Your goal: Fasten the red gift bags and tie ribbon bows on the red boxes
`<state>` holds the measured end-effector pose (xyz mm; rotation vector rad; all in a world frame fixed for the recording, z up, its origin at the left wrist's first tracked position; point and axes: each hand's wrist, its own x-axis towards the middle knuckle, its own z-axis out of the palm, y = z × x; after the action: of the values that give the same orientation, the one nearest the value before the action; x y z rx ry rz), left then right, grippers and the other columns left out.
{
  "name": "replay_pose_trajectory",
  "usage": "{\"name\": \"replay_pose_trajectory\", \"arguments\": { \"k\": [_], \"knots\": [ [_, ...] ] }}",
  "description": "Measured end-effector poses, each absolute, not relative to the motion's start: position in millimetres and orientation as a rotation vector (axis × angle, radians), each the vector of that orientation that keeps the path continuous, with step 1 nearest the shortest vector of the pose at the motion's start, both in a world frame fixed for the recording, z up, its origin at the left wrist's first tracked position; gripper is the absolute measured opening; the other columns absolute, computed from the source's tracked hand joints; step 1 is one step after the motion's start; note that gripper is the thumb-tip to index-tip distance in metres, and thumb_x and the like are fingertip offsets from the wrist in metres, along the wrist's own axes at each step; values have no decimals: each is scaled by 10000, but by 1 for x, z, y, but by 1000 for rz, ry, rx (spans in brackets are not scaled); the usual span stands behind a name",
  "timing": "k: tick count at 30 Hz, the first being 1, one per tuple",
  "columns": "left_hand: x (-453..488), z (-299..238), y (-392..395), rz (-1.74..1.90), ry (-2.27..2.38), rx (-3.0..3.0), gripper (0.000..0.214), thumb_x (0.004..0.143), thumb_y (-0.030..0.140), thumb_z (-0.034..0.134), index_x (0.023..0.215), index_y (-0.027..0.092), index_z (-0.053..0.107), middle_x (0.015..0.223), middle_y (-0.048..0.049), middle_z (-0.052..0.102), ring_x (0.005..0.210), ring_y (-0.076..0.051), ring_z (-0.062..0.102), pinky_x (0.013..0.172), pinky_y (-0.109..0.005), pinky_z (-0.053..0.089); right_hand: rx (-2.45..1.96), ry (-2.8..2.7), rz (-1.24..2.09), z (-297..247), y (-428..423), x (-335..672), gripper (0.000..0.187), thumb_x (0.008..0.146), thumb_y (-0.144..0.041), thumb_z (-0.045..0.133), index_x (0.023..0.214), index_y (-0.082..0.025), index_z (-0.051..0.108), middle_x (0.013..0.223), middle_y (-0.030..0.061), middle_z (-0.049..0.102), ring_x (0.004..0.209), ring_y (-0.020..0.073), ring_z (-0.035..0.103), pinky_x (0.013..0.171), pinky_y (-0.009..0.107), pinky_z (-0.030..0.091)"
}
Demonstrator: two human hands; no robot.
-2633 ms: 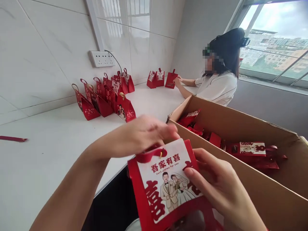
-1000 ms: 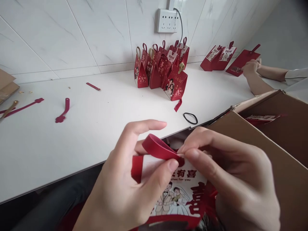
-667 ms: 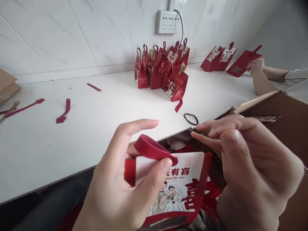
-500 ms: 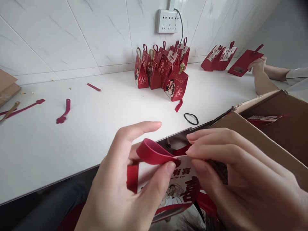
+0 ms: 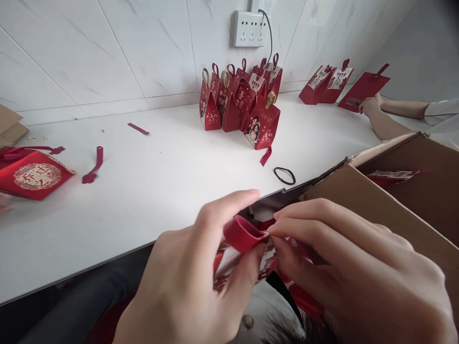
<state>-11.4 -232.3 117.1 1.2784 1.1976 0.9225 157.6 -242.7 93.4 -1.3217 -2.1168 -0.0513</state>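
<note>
My left hand (image 5: 190,272) is closed around a red and white gift box (image 5: 269,263) held in front of the table edge, its thumb pressed against the printed face. A dark red strap loop (image 5: 239,242) sticks out from the box's top edge, between my left index finger and thumb. At that same edge, the fingertips of my right hand (image 5: 347,263) are pinched together where the strap's end meets the box. The fingers cover most of the printing and the strap's fastening.
Several finished red gift boxes (image 5: 238,102) stand on the white table (image 5: 161,191). A black elastic band (image 5: 284,176) and loose straps (image 5: 96,165) lie about. At right is an open cardboard box (image 5: 333,191); another person's hand (image 5: 371,104) holds a red box (image 5: 366,88). A red patterned box (image 5: 36,176) is at left.
My hands have drawn closer together, and the gift box has tilted so less of its face shows. A red patterned box has come in at the left edge, beside a blurred hand.
</note>
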Motion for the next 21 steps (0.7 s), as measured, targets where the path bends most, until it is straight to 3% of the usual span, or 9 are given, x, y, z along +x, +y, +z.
{"name": "replay_pose_trajectory", "arguments": {
  "k": [5,11,21],
  "knots": [
    [-9,88,-220,928,1217,1674,443,720,251,675,1148,304,573,881,12,722,797,-180,689,668,-219,575,-1359,-2196,-36,93,-244,158,200,896,-179,457,773,-193,614,739,15,631,574,99,582,467,219,421],
    [-18,73,-218,950,1047,2175,564,800,158,567,1310,308,378,1064,14,693,774,-134,698,633,-194,593,-1394,-2171,48,94,-242,160,190,903,-168,446,791,-191,598,776,16,619,581,85,577,489,195,448],
    [-14,76,-220,1002,1230,2123,480,787,214,592,1240,316,470,846,38,719,629,-130,683,587,-209,585,-1376,-2009,93,88,-241,170,77,864,-145,520,872,-212,558,871,21,638,660,109,622,558,200,501]
  ]
}}
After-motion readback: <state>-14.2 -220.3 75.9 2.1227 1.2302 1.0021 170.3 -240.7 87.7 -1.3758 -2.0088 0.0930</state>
